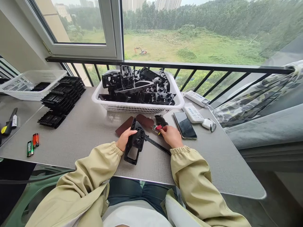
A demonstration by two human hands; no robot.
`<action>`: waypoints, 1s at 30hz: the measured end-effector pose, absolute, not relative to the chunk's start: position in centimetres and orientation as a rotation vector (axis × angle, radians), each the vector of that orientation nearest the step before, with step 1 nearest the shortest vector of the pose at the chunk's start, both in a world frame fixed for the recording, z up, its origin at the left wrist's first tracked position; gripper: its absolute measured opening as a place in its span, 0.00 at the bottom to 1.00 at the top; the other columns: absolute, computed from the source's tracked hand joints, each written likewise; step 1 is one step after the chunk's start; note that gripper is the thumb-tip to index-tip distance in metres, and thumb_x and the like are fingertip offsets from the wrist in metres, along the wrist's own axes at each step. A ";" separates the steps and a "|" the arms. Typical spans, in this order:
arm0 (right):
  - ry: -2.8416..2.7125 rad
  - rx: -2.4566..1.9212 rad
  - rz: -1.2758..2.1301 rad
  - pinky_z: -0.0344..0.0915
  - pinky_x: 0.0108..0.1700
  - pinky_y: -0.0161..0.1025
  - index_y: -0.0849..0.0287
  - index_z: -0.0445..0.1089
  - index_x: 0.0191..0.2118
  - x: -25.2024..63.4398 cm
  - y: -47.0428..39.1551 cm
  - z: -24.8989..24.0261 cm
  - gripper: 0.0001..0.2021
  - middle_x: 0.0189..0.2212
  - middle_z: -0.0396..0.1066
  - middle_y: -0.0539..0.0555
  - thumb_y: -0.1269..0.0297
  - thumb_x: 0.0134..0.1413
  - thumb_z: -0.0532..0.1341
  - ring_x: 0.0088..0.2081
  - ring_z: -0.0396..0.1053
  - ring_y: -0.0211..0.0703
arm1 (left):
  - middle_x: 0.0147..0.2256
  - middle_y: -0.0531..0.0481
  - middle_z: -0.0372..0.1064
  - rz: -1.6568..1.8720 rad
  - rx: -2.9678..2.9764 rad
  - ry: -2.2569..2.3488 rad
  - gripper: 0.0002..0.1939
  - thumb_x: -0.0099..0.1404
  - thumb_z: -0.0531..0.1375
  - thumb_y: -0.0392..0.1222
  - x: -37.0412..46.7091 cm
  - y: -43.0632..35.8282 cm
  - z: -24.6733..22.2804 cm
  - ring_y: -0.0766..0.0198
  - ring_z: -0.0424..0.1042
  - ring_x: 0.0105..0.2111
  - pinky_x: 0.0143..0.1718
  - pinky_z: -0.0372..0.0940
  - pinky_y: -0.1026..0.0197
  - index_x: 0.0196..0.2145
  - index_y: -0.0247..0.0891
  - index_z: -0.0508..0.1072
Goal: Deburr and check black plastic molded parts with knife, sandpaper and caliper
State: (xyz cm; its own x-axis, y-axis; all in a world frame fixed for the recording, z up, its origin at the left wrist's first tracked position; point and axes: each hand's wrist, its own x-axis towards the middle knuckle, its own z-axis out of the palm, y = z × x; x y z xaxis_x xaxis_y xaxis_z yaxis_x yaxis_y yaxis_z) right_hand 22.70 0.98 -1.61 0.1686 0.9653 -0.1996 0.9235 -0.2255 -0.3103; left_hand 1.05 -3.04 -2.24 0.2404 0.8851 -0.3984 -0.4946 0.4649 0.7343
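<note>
My left hand (pixel 126 138) is wrapped round a black plastic frame part (pixel 138 142) and holds it tilted above the table's front. My right hand (pixel 170 135) is pinched at a small red item (pixel 158 127), beside a small black object (pixel 161 120). A long black strip, perhaps a caliper (pixel 157 145), runs from beside the frame part toward my right wrist. Dark red sheets (pixel 145 121) lie flat behind the frame part, another one partly hidden by my left hand.
A white basket (pixel 137 108) heaped with black parts stands at the back. Stacked black parts (pixel 62 97), another basket (pixel 21 90), batteries (pixel 30 148) and a knife (pixel 9 124) are left; a phone (pixel 185 125), white boxes (pixel 193 113) and earphone case (pixel 208 124) right.
</note>
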 end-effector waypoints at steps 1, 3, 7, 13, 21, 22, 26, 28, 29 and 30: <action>-1.859 -2.318 0.530 0.55 0.33 0.39 0.60 0.74 0.37 22.6 0.9 -1.6 0.13 0.37 0.76 0.62 0.58 0.59 0.56 0.40 0.72 0.53 | 0.25 0.54 0.69 1.000 0.525 0.897 0.16 0.50 0.65 0.40 1.1 -3.1 -2.2 0.68 0.67 0.21 0.20 0.60 0.67 0.37 0.35 0.71; -1.838 -2.311 0.522 0.56 0.33 0.40 0.60 0.73 0.40 22.3 0.7 -1.5 0.13 0.37 0.76 0.62 0.57 0.59 0.56 0.40 0.72 0.53 | 0.25 0.54 0.69 1.000 0.533 0.903 0.16 0.50 0.65 0.40 1.1 -3.1 -2.2 0.68 0.67 0.21 0.19 0.59 0.67 0.38 0.35 0.71; -1.833 -2.246 0.578 0.57 0.33 0.38 0.56 0.70 0.42 22.2 0.7 -1.9 0.11 0.39 0.76 0.56 0.57 0.57 0.59 0.42 0.72 0.50 | 0.25 0.53 0.69 0.998 0.538 0.930 0.15 0.50 0.64 0.40 1.2 -3.1 -2.2 0.68 0.67 0.21 0.20 0.60 0.67 0.37 0.35 0.71; -1.714 -2.235 0.571 0.56 0.31 0.40 0.60 0.67 0.43 22.6 1.2 -3.0 0.13 0.35 0.76 0.60 0.62 0.51 0.60 0.36 0.72 0.54 | 0.25 0.53 0.68 0.986 0.546 0.951 0.15 0.50 0.64 0.40 1.3 -3.2 -2.0 0.68 0.66 0.20 0.19 0.60 0.67 0.37 0.35 0.70; -1.620 -1.840 0.484 0.64 0.36 0.41 0.59 0.67 0.32 22.3 0.9 -2.6 0.05 0.29 0.73 0.56 0.64 0.50 0.58 0.31 0.70 0.46 | 0.26 0.54 0.69 0.992 0.566 0.968 0.17 0.49 0.65 0.40 1.5 -3.3 -2.0 0.68 0.67 0.22 0.22 0.62 0.66 0.37 0.36 0.70; -1.613 -1.759 0.484 0.66 0.36 0.41 0.58 0.67 0.32 22.0 0.6 -2.3 0.05 0.30 0.73 0.55 0.63 0.52 0.57 0.31 0.70 0.44 | 0.26 0.54 0.69 0.998 0.569 0.970 0.17 0.49 0.65 0.41 1.5 -3.3 -2.0 0.68 0.67 0.22 0.22 0.62 0.66 0.37 0.36 0.70; -1.547 -1.214 0.668 0.68 0.28 0.36 0.57 0.67 0.33 19.9 -1.7 -1.5 0.07 0.27 0.70 0.51 0.60 0.57 0.57 0.26 0.69 0.39 | 0.25 0.55 0.68 0.998 0.599 0.978 0.17 0.47 0.66 0.42 1.6 -3.4 -1.9 0.69 0.66 0.22 0.22 0.61 0.66 0.36 0.37 0.70; -1.572 -0.986 0.712 0.69 0.28 0.35 0.57 0.68 0.33 18.7 -2.7 -1.6 0.05 0.28 0.69 0.51 0.62 0.58 0.59 0.28 0.70 0.38 | 0.25 0.56 0.68 1.003 0.616 0.980 0.18 0.46 0.66 0.43 1.8 -3.6 -1.8 0.69 0.66 0.22 0.23 0.61 0.66 0.35 0.36 0.70; -1.614 -0.917 0.711 0.70 0.28 0.35 0.57 0.68 0.34 18.2 -3.1 -1.7 0.04 0.29 0.70 0.51 0.64 0.58 0.59 0.29 0.70 0.38 | 0.26 0.56 0.68 1.007 0.622 0.982 0.18 0.45 0.67 0.43 1.8 -3.6 -1.7 0.69 0.66 0.22 0.23 0.61 0.66 0.35 0.36 0.70; -1.654 -0.883 0.688 0.71 0.29 0.35 0.57 0.69 0.34 17.8 -3.4 -1.9 0.03 0.30 0.70 0.52 0.66 0.58 0.59 0.30 0.70 0.38 | 0.25 0.56 0.68 1.007 0.626 0.984 0.18 0.45 0.67 0.44 1.9 -3.7 -1.7 0.69 0.66 0.23 0.23 0.61 0.66 0.35 0.36 0.70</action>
